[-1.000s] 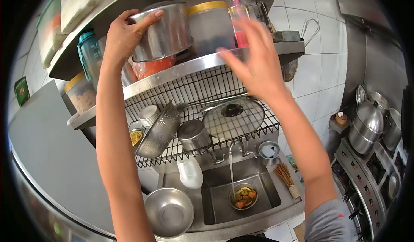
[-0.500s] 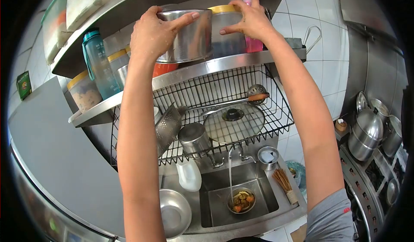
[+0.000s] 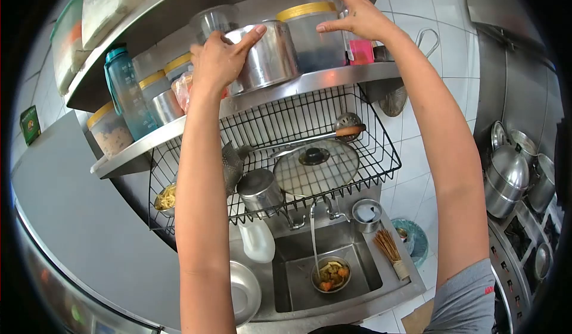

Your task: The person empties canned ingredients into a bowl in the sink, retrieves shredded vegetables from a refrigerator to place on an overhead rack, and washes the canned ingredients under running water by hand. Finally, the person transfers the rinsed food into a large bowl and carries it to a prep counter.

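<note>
A steel pot (image 3: 271, 54) stands on the metal shelf (image 3: 310, 82). My left hand (image 3: 223, 60) is closed on its left side, thumb along the top rim; the other fingertips are partly hidden behind it. Right of the pot is a dark-filled container with a yellow lid (image 3: 307, 11). My right hand (image 3: 360, 15) is open beside that container, thumb and fingers spread, with nothing between them. A pink soap pump bottle (image 3: 360, 51) is partly behind the right hand. By my left wrist there is an orange-red bag (image 3: 182, 89), partly covered.
Left on the shelf are a teal bottle (image 3: 128, 92) and yellow-lidded jars. Below hangs a black dish rack (image 3: 381, 149) with a glass lid (image 3: 316, 170), a pot and a skimmer. Water runs into a bowl of food scraps (image 3: 332, 274) in the sink (image 3: 286, 295).
The pot has shifted right against the yellow-lidded container, and my left hand went with it. My right hand has moved up and right, away from the container's side. The view has shifted slightly.
</note>
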A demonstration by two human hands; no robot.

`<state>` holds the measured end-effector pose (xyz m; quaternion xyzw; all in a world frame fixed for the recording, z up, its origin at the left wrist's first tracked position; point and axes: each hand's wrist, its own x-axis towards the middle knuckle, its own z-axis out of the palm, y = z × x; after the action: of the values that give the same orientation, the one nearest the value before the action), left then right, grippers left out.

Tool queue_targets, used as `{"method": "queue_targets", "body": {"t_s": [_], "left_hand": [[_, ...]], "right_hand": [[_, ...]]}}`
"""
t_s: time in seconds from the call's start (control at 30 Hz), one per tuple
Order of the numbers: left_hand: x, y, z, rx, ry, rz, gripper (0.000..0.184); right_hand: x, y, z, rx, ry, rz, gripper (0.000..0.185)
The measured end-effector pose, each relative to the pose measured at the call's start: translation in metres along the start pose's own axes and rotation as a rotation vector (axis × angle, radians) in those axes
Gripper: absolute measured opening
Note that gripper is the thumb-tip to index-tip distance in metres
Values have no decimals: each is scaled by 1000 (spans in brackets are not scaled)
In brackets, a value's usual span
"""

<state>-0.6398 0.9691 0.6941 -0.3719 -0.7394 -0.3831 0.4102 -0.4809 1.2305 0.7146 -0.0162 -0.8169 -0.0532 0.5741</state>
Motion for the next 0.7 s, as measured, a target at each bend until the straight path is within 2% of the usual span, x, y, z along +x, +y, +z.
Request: {"method": "queue_targets", "body": {"t_s": [0.1,0.13,0.17,0.23,0.27,0.3,0.37,0.4,0.43,0.47,0.5,0.57,0.6,0.63,0.67,0.7], "left_hand": [[-4,1,8,91,108,42,103],[12,-25,30,190,216,174,99],[7,-25,30,194,206,163,99],[1,-14,26,77,146,14,97],[-4,-17,27,108,229,57,99],[-8,-15,24,121,273,51,96],[2,-57,8,848,426,613,50],[-28,-44,4,564,507,605,55],[-84,8,-25,-244,398,244,70],[-112,-10,-38,-183,346,300,54],[-136,-31,-46,-129,298,363,41],[-217,-17,-45,-252,314,-52,31],[-268,-32,-36,-475,221,-43,30],[-316,-46,-29,-561,39,25,24],[-358,-61,-27,-437,-310,48,21],[-401,-64,-12,-494,-550,-253,20]], "right_hand": [[-2,-3,-4,81,-8,-20,88],[-4,-3,-4,121,14,-24,91],[-4,-4,-7,129,0,-21,91],[-7,-2,-9,263,-37,12,92],[-8,12,2,17,119,-100,89],[-13,8,0,38,196,-115,86],[-28,3,-14,13,308,-167,75],[-44,-21,-31,284,226,-66,70],[-61,-10,-37,158,254,-93,66],[-105,-91,-52,537,210,294,61],[-148,-96,-53,539,164,333,61],[-235,-63,-52,575,4,319,40],[-276,-62,-44,593,-65,308,36],[-325,-84,-20,1175,-312,342,39],[-366,-96,8,1587,-549,414,13],[-422,-106,35,1684,-756,746,16]]}}
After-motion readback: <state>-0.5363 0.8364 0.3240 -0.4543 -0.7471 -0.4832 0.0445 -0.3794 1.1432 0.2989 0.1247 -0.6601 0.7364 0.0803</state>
